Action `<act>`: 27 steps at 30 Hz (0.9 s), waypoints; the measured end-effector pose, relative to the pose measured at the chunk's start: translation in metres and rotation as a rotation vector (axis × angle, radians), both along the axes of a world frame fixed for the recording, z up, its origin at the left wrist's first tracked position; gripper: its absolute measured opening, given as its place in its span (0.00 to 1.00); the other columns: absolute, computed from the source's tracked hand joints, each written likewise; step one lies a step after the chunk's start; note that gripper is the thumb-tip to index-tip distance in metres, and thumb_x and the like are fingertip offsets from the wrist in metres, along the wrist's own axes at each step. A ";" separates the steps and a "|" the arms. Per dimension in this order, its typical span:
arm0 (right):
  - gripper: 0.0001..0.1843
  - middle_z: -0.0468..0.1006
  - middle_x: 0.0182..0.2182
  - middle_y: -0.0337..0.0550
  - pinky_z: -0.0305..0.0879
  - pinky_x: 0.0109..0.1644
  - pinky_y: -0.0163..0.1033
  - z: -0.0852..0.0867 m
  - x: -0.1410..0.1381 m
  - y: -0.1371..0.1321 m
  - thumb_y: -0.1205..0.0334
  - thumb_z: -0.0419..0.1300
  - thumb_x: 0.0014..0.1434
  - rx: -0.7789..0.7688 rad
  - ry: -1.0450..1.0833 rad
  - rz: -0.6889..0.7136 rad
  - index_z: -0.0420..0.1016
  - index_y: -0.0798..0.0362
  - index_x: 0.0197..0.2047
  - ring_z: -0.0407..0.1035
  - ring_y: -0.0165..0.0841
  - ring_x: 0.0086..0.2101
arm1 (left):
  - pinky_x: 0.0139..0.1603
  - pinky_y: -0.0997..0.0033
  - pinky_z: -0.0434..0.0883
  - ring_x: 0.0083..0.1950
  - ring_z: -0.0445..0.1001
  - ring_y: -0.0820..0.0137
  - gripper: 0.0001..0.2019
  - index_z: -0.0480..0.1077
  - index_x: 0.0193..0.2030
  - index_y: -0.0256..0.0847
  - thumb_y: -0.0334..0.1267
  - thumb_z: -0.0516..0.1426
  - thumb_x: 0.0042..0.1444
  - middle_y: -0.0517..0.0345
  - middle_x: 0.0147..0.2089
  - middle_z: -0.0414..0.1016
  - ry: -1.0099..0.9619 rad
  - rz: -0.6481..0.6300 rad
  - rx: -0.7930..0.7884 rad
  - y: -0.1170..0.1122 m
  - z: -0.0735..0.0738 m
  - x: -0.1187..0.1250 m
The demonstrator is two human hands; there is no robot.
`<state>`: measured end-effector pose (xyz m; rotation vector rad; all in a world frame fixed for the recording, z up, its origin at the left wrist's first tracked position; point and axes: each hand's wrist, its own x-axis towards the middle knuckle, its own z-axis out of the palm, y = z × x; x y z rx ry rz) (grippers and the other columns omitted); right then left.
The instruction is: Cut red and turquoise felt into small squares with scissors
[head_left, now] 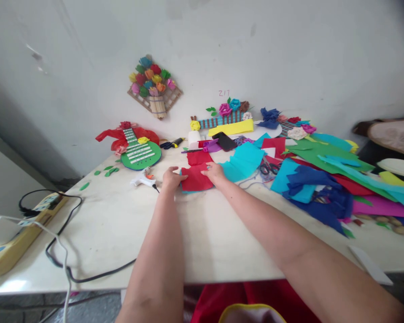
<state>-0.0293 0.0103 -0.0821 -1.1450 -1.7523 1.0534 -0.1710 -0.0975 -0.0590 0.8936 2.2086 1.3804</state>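
Note:
A piece of red crepe paper (pixel 197 177) lies on the table in front of me, with a strip of light blue paper showing under its lower edge. My left hand (pixel 172 178) pinches its left side, thumb over the paper. At the opposite side my right hand (pixel 214 173) grips the upper right part between thumb and fingers. Another red paper piece (pixel 199 157) sits just behind. Right of my right hand spreads a sheet of light blue crepe paper (pixel 244 161). A white glue gun (pixel 144 178) rests to the left of my left hand.
A green paper guitar (pixel 139 154) and black-and-yellow pliers (pixel 171 143) stand back left. Scissors (pixel 269 168), a black phone (pixel 224 141) and heaped coloured paper (pixel 336 152) cover the right. A power strip (pixel 37 220) with trailing cables (pixel 97 276) lies left.

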 end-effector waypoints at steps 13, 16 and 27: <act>0.25 0.77 0.33 0.43 0.68 0.40 0.36 0.001 0.001 -0.001 0.67 0.68 0.39 -0.024 0.005 0.015 0.74 0.56 0.44 0.72 0.31 0.34 | 0.29 0.73 0.69 0.28 0.73 0.69 0.30 0.71 0.44 0.37 0.36 0.70 0.27 0.60 0.24 0.73 -0.057 0.003 0.008 -0.003 0.000 -0.002; 0.25 0.77 0.31 0.43 0.68 0.39 0.36 0.000 0.001 -0.001 0.67 0.69 0.38 -0.020 0.013 0.015 0.74 0.57 0.44 0.72 0.30 0.33 | 0.30 0.73 0.69 0.28 0.73 0.69 0.31 0.71 0.44 0.37 0.36 0.70 0.27 0.60 0.25 0.73 -0.075 -0.002 0.007 -0.003 -0.001 -0.004; 0.22 0.77 0.34 0.43 0.67 0.40 0.35 0.006 0.004 -0.004 0.66 0.66 0.42 0.003 0.002 0.010 0.74 0.56 0.44 0.72 0.30 0.33 | 0.24 0.76 0.64 0.21 0.65 0.76 0.41 0.66 0.52 0.34 0.38 0.69 0.25 0.67 0.21 0.67 -0.104 -0.092 0.071 -0.003 -0.006 -0.008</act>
